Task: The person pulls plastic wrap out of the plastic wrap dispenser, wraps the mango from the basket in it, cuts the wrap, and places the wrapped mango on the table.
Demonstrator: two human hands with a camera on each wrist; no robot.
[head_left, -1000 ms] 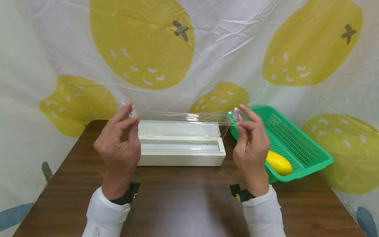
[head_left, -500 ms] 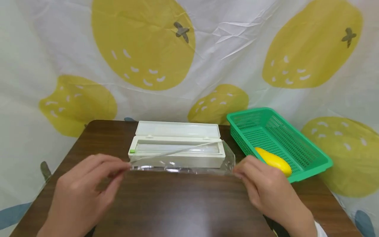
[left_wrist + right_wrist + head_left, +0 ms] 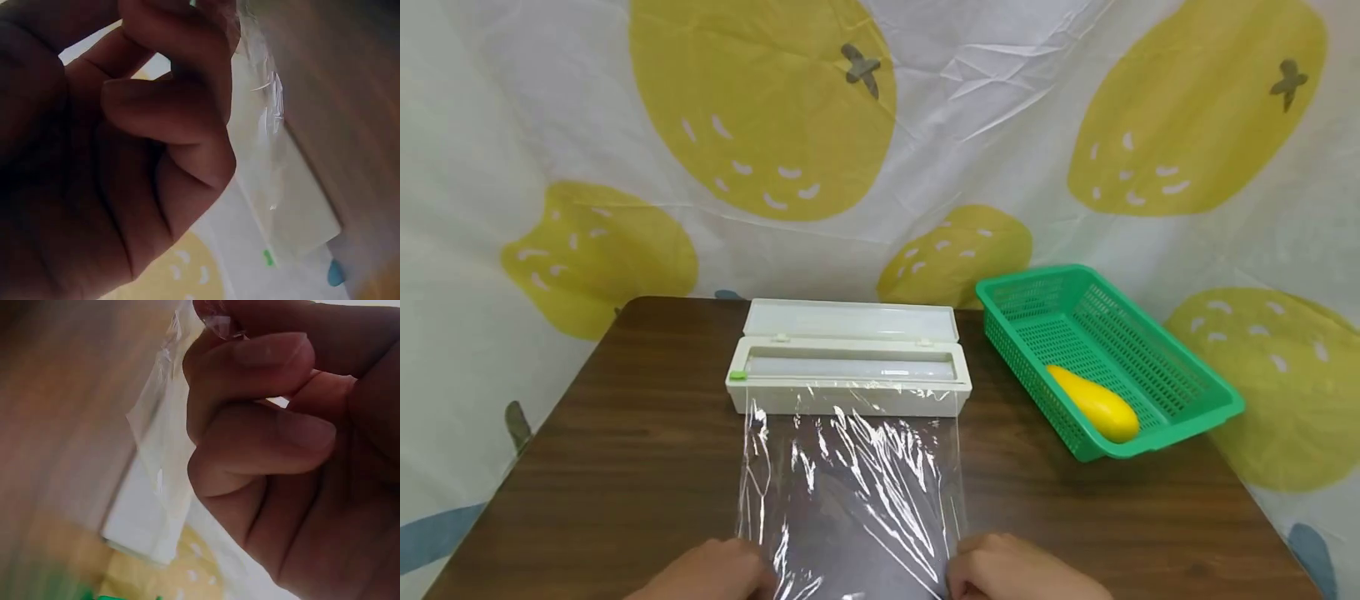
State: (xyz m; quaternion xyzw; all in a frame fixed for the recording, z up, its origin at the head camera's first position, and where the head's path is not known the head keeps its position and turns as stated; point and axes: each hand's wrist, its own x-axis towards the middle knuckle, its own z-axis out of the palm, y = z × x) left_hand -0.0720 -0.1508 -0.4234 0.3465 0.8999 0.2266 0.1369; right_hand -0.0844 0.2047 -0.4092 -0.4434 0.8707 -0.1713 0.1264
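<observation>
A sheet of clear plastic wrap (image 3: 857, 492) stretches from the white wrap dispenser box (image 3: 850, 400) toward the near edge of the head view. My left hand (image 3: 718, 571) grips its near left corner. At the near right corner my right hand (image 3: 1011, 571) pinches the film. Both hands are partly cut off by the frame's bottom. Inside the dispenser lies the wrap roll (image 3: 850, 368), with the lid (image 3: 850, 320) standing open behind it. A green slide cutter (image 3: 738, 376) sits at the box's left end. In the right wrist view, curled fingers (image 3: 262, 444) show beside the film.
To the right of the dispenser stands a green plastic basket (image 3: 1037, 392) holding a yellow, mango-like fruit (image 3: 1097, 406). Everything rests on a dark wooden table (image 3: 625, 450). A lemon-printed cloth (image 3: 970, 125) hangs behind the table's far edge.
Both hands, first raised over the dispenser with the film's end, have come down and toward the body. The film now lies pulled out in a long sheet in front of the box.
</observation>
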